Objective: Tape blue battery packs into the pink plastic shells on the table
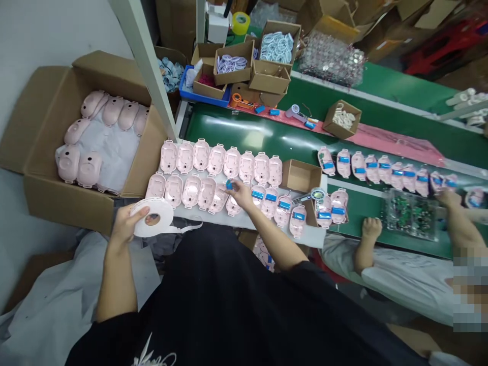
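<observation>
My left hand [125, 223] is closed around a white roll of tape [152, 217], with a loose strip trailing to the right. My right hand [240, 192] pinches a small blue piece [229, 185] over a pink plastic shell [233, 204] in the near row. Two rows of pink shells [217, 160] lie on a white sheet in front of me. Those on the right [284, 206] carry blue pieces.
A cardboard box of pink housings [95, 137] stands at the left. A small empty carton [301, 175] sits beside the shells. More shells with blue pieces [385, 166] line the green belt. A co-worker's hands [371, 227] rest at the right near a tray of circuit boards [409, 213].
</observation>
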Action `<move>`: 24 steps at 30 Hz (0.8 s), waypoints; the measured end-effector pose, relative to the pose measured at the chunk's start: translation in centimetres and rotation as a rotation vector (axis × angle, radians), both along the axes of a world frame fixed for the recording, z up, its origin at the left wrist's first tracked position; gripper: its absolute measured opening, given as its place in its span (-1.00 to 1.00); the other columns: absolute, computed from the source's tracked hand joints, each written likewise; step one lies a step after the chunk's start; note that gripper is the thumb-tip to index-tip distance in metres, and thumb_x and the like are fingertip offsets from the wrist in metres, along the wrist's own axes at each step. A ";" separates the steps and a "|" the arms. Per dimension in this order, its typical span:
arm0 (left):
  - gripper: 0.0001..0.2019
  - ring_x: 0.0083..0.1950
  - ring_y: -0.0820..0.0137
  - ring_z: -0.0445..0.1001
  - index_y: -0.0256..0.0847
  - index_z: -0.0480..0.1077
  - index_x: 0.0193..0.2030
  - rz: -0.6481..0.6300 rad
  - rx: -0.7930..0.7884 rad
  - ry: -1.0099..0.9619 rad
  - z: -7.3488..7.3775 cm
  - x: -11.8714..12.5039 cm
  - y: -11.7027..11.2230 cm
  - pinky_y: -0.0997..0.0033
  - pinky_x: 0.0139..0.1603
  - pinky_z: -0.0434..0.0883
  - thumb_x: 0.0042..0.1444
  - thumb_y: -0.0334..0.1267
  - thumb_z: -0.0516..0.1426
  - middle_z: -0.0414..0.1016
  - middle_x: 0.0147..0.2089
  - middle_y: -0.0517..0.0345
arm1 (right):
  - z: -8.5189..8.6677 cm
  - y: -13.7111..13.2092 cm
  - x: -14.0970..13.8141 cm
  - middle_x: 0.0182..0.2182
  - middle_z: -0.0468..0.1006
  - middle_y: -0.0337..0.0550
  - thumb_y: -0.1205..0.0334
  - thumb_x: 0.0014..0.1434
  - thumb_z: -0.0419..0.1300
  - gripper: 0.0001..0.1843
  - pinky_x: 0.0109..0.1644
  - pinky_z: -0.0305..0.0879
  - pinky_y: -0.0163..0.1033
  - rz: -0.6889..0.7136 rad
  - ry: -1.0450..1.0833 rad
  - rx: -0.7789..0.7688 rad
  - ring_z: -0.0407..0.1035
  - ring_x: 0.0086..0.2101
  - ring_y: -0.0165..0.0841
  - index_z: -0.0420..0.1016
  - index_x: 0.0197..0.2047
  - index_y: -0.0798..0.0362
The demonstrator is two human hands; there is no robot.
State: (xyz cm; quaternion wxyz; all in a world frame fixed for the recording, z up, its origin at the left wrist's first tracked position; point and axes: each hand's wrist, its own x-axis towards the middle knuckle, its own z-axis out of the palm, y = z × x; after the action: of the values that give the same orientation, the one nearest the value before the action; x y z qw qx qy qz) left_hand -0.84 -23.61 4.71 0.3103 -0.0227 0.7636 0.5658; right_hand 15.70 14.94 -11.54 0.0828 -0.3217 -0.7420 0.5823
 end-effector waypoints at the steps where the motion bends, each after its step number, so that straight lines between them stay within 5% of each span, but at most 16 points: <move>1: -0.51 -0.52 0.40 0.37 -0.33 0.54 -0.40 0.005 0.007 -0.032 -0.2 0.3 -0.3 0.45 -0.47 0.32 -0.23 0.10 0.45 0.48 -0.52 0.13 | -1.6 -0.7 0.4 0.06 0.65 -0.01 0.11 0.06 0.43 -0.42 0.29 0.37 0.08 0.030 -0.101 0.072 0.54 0.05 -0.10 0.55 0.16 0.04; 5: -0.49 -0.53 0.41 0.37 -0.32 0.50 -0.45 -0.002 0.012 -0.129 -1.1 2.2 0.3 0.46 -0.49 0.32 -0.26 0.12 0.47 0.46 -0.54 0.13 | -5.2 -2.7 -0.3 0.13 0.62 -0.02 0.19 0.15 0.36 -0.43 0.25 0.38 -0.01 0.133 -0.305 0.292 0.52 0.07 -0.11 0.52 0.25 0.00; 10: -0.47 -0.54 0.42 0.38 -0.33 0.53 -0.38 0.050 0.028 -0.184 -1.9 3.3 0.1 0.46 -0.50 0.34 -0.29 0.11 0.48 0.46 -0.54 0.15 | -6.6 -3.0 -1.0 0.25 0.53 0.03 0.23 0.29 0.27 -0.42 0.27 0.32 -0.09 0.323 -0.440 0.452 0.44 0.18 -0.11 0.41 0.36 -0.01; 16: -0.43 -0.54 0.39 0.41 -0.33 0.52 -0.41 0.134 -0.006 -0.226 -1.8 3.3 -1.2 0.44 -0.49 0.39 -0.38 0.13 0.51 0.46 -0.56 0.16 | -7.0 -3.5 -0.1 0.25 0.51 0.10 0.32 0.39 0.15 -0.47 0.14 0.33 -0.16 0.521 -0.655 0.547 0.47 0.12 -0.12 0.32 0.39 0.02; 24: -0.42 -0.51 0.35 0.45 -0.37 0.56 -0.36 0.084 -0.033 -0.203 -2.3 2.9 -1.0 0.43 -0.47 0.39 -0.35 0.12 0.50 0.53 -0.50 0.08 | -5.4 -4.6 -2.9 0.20 0.45 0.29 0.44 0.43 0.00 -0.60 0.21 0.28 -0.07 0.538 -0.727 0.469 0.36 0.20 -0.08 0.41 0.27 0.15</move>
State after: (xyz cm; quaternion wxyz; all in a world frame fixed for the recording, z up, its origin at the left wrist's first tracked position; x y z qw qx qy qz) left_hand 2.09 -24.59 2.42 0.3615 -0.1167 0.7359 0.5605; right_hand 12.79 10.33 -16.91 -0.2636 -0.2740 -0.8901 0.2513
